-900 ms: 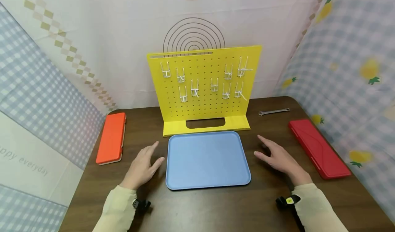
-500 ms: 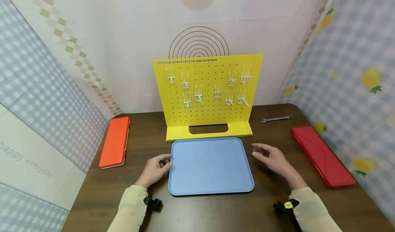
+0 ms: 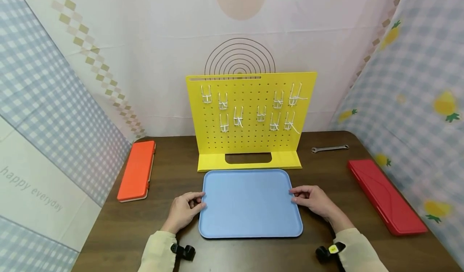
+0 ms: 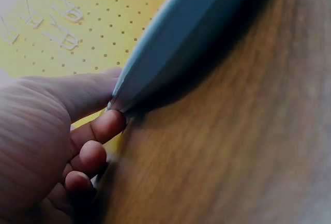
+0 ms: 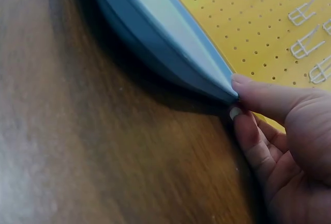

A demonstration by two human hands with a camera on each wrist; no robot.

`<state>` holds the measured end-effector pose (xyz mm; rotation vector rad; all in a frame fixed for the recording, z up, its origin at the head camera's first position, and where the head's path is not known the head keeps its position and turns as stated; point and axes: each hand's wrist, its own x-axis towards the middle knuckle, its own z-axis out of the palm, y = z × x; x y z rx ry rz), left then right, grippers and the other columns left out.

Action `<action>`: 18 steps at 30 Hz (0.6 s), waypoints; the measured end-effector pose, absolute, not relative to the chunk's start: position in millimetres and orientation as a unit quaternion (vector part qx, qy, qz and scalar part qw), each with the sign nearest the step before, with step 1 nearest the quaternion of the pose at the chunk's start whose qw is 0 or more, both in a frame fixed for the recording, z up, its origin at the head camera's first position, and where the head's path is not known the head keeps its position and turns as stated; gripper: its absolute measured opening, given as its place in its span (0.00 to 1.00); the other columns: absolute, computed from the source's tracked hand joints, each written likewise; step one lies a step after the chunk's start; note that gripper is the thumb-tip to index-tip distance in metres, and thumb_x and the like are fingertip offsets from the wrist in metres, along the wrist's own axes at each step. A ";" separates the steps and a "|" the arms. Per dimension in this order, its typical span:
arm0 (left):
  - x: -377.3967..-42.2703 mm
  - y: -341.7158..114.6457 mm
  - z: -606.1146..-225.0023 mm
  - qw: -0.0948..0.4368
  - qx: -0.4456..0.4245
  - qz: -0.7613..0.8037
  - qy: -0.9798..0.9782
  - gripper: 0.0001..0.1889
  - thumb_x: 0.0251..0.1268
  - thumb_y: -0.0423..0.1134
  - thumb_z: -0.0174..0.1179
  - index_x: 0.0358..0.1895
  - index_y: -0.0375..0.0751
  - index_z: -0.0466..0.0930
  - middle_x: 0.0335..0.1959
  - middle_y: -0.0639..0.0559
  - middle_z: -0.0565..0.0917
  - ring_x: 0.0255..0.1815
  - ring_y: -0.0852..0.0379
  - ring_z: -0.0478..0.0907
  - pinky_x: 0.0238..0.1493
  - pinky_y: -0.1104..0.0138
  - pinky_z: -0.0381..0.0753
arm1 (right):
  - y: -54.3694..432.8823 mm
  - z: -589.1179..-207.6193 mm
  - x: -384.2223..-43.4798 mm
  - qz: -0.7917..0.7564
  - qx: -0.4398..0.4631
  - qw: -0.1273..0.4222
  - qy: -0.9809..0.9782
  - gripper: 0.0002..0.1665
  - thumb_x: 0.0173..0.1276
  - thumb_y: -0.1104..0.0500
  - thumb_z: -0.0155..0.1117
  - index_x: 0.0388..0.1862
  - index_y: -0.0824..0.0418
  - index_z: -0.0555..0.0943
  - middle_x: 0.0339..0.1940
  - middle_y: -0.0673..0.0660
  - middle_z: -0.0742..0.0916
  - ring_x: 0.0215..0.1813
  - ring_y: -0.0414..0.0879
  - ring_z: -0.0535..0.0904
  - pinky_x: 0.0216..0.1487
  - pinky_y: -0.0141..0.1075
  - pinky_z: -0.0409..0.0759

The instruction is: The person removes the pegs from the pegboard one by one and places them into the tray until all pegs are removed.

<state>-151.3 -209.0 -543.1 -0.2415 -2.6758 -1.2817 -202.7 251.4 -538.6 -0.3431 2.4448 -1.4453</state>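
A blue rectangular tray lies on the brown table in front of the yellow pegboard. My left hand pinches the tray's left rim between thumb and fingers; in the left wrist view the thumb is on top of the rim and a curled fingertip is under it. On the opposite side my right hand pinches the right rim the same way, thumb above and index finger below. Nothing lies on the tray. Several white wire hooks hang on the pegboard.
At the left stands out an orange case lying flat. A red case lies near the right edge, with a wrench behind it. Patterned cloth hangs behind the table and along both sides.
Both hands have moved in from beside the tray and taken hold of its left and right rims, the left hand reaching it first. The head view has tilted slightly upward.
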 end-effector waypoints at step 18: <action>-151.2 -211.1 -547.9 0.092 -0.056 -0.472 -0.875 0.11 0.49 0.36 0.75 0.38 0.48 0.89 0.24 0.63 0.81 0.22 0.65 0.73 0.24 0.72 0.71 | 243.4 -541.8 -197.7 -0.525 -0.061 0.103 0.843 0.18 0.60 0.56 0.72 0.48 0.62 0.85 0.45 0.59 0.86 0.41 0.47 0.82 0.41 0.32 0.80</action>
